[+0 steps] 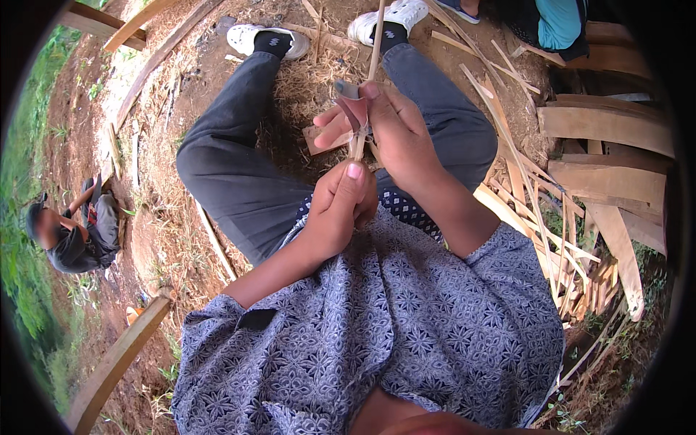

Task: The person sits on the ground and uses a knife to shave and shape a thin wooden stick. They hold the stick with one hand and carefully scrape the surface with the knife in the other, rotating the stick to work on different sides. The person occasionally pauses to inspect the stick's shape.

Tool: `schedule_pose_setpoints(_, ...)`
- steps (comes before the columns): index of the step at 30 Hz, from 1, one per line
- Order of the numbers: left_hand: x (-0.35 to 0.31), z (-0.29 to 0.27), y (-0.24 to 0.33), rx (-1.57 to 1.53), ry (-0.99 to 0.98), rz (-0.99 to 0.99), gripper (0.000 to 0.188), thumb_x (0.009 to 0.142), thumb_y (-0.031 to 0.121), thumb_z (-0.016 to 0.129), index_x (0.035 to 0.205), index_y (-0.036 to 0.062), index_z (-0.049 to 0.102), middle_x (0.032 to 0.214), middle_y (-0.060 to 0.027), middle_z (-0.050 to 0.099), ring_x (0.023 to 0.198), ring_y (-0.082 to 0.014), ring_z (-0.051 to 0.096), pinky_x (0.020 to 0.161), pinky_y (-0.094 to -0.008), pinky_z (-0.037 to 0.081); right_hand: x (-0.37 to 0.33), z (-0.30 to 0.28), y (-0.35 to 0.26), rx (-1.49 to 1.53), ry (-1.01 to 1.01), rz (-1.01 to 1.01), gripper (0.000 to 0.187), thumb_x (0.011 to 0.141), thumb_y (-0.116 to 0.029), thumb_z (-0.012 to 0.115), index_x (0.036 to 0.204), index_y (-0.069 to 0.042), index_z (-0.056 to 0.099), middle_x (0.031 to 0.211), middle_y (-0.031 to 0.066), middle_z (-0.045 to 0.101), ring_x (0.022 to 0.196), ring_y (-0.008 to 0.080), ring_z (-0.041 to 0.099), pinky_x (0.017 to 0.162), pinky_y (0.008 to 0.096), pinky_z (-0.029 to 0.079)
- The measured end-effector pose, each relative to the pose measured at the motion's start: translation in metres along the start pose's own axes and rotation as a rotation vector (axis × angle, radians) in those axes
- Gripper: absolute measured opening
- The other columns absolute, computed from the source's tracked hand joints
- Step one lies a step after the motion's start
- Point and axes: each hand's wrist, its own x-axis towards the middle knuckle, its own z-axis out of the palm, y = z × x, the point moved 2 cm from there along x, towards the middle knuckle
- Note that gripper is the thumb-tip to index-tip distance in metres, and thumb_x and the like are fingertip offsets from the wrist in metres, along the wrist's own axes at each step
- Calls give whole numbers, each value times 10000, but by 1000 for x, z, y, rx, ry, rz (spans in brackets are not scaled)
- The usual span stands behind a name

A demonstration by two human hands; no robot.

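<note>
A thin, pale wooden stick (375,54) runs away from me between my knees. My left hand (333,206) is closed round its near end, thumb on top. Farther up, my right hand (402,138) pinches a small folded sheet (354,112) against the stick. The sheet is reddish with a grey part at its far edge and looks like sandpaper. Some fingers of the right hand stick out to the left beyond it. Whether the sheet goes fully round the stick is hidden.
Wood strips (522,196) lie heaped at my right, beside stacked boards (609,130). Shavings cover the ground between my white shoes (290,43). A seated person (80,232) is at far left; another person's teal clothing (558,25) shows at upper right. A curved beam (119,362) stands lower left.
</note>
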Motion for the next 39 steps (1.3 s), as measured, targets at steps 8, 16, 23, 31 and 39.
schedule_pose_setpoints(8, -11, 5, -4, 57, -40, -13, 435, 1094, 360, 351, 762, 85, 403, 633, 3, 396, 534, -84, 362, 489, -247, 339, 51, -22, -38, -191, 109, -208, 482, 1071, -376, 290, 1141, -36, 624, 789, 120, 723, 831, 174, 678, 930, 350, 445)
schedule_pose_setpoints(16, -16, 10, -15, 79, -106, -99, 432, 1097, 344, 348, 765, 78, 424, 629, 19, 402, 541, -78, 360, 502, -246, 335, 49, -30, -31, 0, 152, -203, 490, 1082, -415, 323, 1131, -10, 596, 783, 119, 690, 812, 174, 682, 851, 328, 472)
schedule_pose_setpoints(23, -3, -5, -11, 201, -37, -49, 427, 1096, 335, 362, 761, 78, 422, 664, 30, 400, 581, -68, 364, 532, -245, 332, 48, -26, -22, -56, -25, -4, 423, 1080, -427, 363, 1004, -61, 561, 700, 104, 611, 658, 186, 607, 724, 334, 503)
schedule_pose_setpoints(31, 11, -32, -1, 630, -287, -111, 356, 1047, 340, 504, 988, 15, 638, 715, -37, 569, 679, -136, 547, 637, -304, 443, 6, -7, 20, -3, -143, 193, 405, 1093, -387, 350, 994, -55, 560, 639, 31, 536, 537, 86, 500, 506, 220, 405)
schedule_pose_setpoints(39, 63, -69, 58, 432, -249, 205, 753, 927, 534, 602, 1408, -15, 418, 1299, -172, 544, 1143, -254, 596, 1005, -391, 440, 18, -8, 11, 60, -103, 151, 433, 1085, -419, 367, 1042, -48, 585, 635, 20, 529, 537, 76, 478, 476, 219, 355)
